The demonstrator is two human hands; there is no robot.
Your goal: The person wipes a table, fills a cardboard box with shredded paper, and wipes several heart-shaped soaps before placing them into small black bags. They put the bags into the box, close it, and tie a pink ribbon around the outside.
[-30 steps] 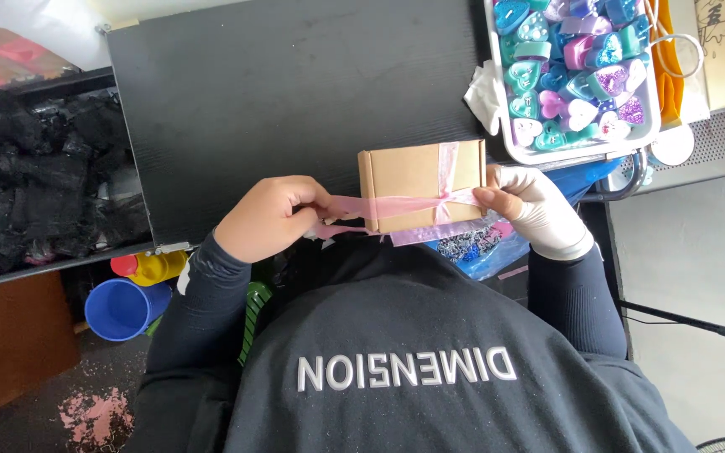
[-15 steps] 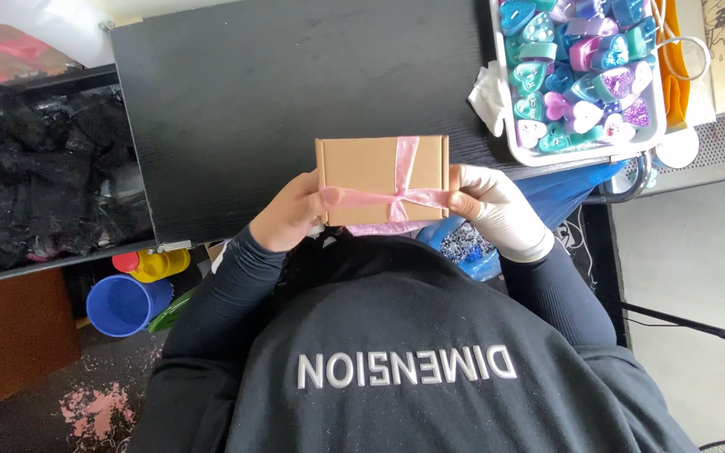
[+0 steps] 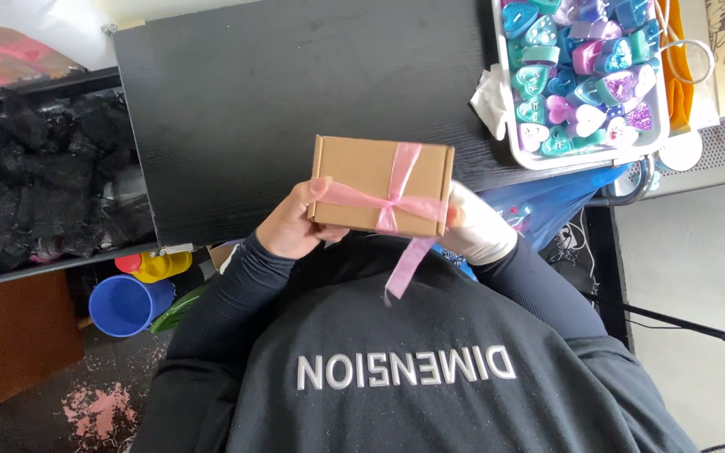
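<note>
I hold a small brown cardboard box [image 3: 371, 172] over the near edge of the black table [image 3: 237, 109]. A pink ribbon [image 3: 392, 205] crosses its top and front, is knotted at the front, and has a loose tail hanging toward my chest. My left hand [image 3: 295, 222], bare, grips the box's lower left corner with the thumb on the ribbon. At the lower right corner is my right hand [image 3: 476, 228], in a white glove, partly hidden behind the box.
A white tray [image 3: 585, 147] of several heart-shaped pieces in blue, teal, purple and pink stands at the table's far right, with white tissue [image 3: 490, 99] beside it. Black mesh material [image 3: 35, 184] fills the left. A blue cup [image 3: 123, 304] and yellow items lie below the table.
The box has shifted left and turned its top toward me. My hands moved from working the ribbon at its front to gripping its two lower corners.
</note>
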